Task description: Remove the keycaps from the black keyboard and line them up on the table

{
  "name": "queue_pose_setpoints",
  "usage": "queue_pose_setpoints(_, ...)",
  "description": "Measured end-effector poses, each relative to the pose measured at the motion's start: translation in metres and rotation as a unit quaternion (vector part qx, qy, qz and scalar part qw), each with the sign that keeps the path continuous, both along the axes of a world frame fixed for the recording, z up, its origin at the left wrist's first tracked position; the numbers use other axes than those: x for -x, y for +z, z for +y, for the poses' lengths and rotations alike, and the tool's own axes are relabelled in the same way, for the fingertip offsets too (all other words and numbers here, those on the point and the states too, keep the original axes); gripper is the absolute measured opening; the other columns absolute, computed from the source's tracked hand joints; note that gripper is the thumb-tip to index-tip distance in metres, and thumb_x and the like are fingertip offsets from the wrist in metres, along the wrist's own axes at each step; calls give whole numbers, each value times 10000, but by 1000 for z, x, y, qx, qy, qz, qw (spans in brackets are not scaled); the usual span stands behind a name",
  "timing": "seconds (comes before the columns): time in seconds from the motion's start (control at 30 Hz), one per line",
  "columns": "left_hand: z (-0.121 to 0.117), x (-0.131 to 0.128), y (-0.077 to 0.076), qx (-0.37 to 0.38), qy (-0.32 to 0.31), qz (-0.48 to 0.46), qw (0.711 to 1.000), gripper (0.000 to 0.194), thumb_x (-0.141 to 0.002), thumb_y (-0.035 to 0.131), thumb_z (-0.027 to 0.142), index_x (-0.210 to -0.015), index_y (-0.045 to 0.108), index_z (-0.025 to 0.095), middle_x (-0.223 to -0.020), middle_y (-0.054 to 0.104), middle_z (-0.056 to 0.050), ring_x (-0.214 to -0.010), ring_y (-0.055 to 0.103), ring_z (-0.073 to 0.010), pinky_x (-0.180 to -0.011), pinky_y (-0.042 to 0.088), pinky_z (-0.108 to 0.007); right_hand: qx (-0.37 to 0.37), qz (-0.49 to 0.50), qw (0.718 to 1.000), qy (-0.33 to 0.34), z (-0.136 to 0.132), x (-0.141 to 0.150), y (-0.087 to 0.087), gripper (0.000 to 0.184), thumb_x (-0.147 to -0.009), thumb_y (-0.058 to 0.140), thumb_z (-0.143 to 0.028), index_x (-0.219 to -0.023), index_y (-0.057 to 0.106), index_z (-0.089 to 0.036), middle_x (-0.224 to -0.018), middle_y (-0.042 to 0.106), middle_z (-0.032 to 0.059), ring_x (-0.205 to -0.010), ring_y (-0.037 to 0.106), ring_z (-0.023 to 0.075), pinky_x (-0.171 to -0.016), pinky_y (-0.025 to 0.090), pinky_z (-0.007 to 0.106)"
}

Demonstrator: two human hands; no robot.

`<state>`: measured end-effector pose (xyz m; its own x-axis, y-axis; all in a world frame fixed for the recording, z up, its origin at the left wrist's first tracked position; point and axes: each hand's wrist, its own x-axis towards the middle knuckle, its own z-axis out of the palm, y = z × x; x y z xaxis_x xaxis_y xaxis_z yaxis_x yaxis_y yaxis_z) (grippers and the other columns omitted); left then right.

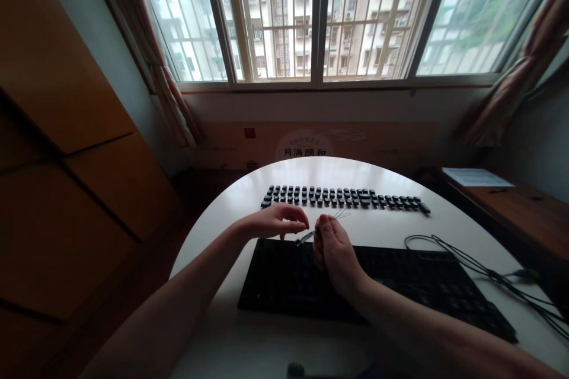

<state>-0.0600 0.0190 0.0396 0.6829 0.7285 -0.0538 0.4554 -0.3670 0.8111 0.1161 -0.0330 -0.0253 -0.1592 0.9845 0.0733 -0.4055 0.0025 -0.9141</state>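
Right hand: grip is closed, fingers and thumb wrapped round the handle of a thin tool. Thin wires stick out past the far side of your fist; the other end points at your left hand. That left grip is part open, fingers curled, thumb and fingertips apart, nothing in it that I can see. It's just beside the tool end, no clear contact.

Small dark piece at the tool's left end. Could be a loose key or part of the tool, can't tell at this size.

Tool is above the back edge of the black keyboard, which lies flat on the white worktop. Detached keys sit in rows behind it, beyond your hands. Cable is loosely looped at the right end, well apart from the tool.

Handling, my call: hold the handle firm but don't squeeze the wires, they look springy and easy to bend. Use left fingertips to steady the tool end; pinch by the sides, light load. Wrist low, tool in line with the forearm, so a slip is short. Watch the wire ends near the key rows, a snag would scatter them.
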Motion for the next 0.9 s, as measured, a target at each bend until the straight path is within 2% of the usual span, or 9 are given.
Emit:
queue_pose_setpoints(0.1,-2,5,8,43,-44,12,998,339,-830,690,432,-1011,684,144,-937,673,-64,-783,612,-156,-568,505,-211,1,7,1000,2,1,0,-1,443,-866,550,-659,-849,428,-233,-524,407,-125,-324,327,48,-270,280,138)
queue_pose_setpoints(0.23,0,8,6,26,-60,26,998,300,-822,720,380,-989,694,132,-916,687,-69,-829,618,-166,-657,509,-231,-11,-9,1000,1,0,0,-2,456,-862,548,-670,-849,422,-232,-518,413,-125,-317,333,49,-268,286,143)
queue_pose_setpoints(0.43,3,11,4,46,-56,33,997,335,-808,734,416,-995,705,140,-865,685,-55,-777,625,-163,-619,500,-226,-44,-44,998,-9,-1,0,-3,456,-881,518,-675,-851,435,-228,-450,392,-122,-320,324,65,-293,249,161)
queue_pose_setpoints(0.6,2,13,5,20,-78,26,996,275,-808,743,339,-998,703,144,-875,684,-47,-798,601,-150,-695,497,-235,-86,-84,992,-22,0,-1,-7,435,-913,490,-648,-843,463,-220,-474,400,-106,-344,319,71,-342,249,198)
queue_pose_setpoints(0.9,5,19,2,71,-69,18,995,384,-798,749,312,-1145,649,182,-827,636,-21,-736,575,-132,-600,469,-205,-135,-145,979,-53,-2,-2,-6,421,-939,464,-615,-849,514,-207,-537,380,-75,-454,335,104,-408,264,220)
